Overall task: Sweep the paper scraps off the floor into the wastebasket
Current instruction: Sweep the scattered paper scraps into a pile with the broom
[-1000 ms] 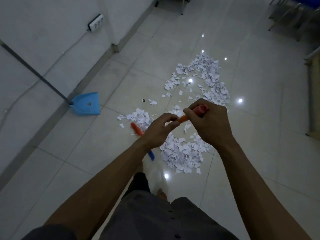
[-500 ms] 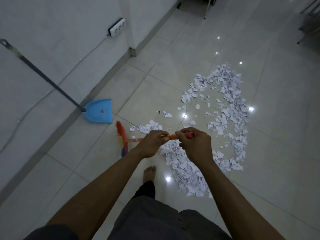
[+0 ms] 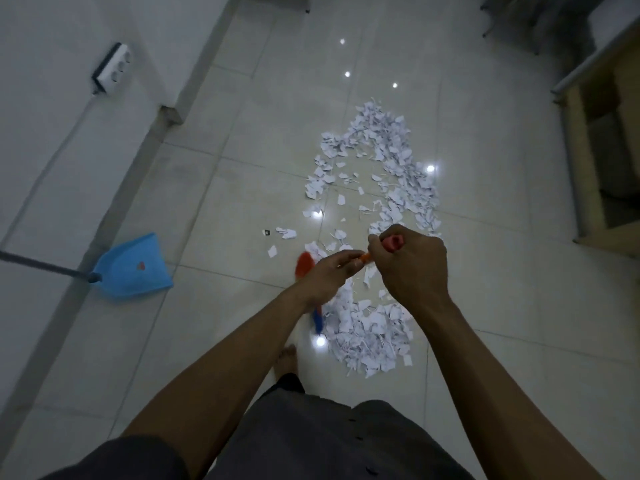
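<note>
Floor [image 3: 214, 209]: glossy pale square tiles with grey joints, reflecting ceiling lights. Wall [image 3: 45, 109]: plain white, along the left. Shelf [image 3: 588, 133]: one light wooden unit, far right.

Scraps [image 3: 377, 154]: small torn white pieces, too many to count. They lie on the floor in a long band from far centre to a dense near heap under the hands.

Dustpan [image 3: 133, 268]: one, blue plastic, with a long grey handle. It lies flat by the left wall, well apart from the scraps.

Broom [image 3: 304, 265]: one, with an orange stick, a red cap and orange and blue bristles. The head stands just left of the near heap, partly hidden by the left wrist.

Both hands grip the stick: right hand [image 3: 412, 268] fisted at the cap, left hand [image 3: 329, 271] curled just below.

Power strip [image 3: 112, 67]: one, white, on the wall.

One bare foot [image 3: 287, 358] stands beside the heap.
</note>
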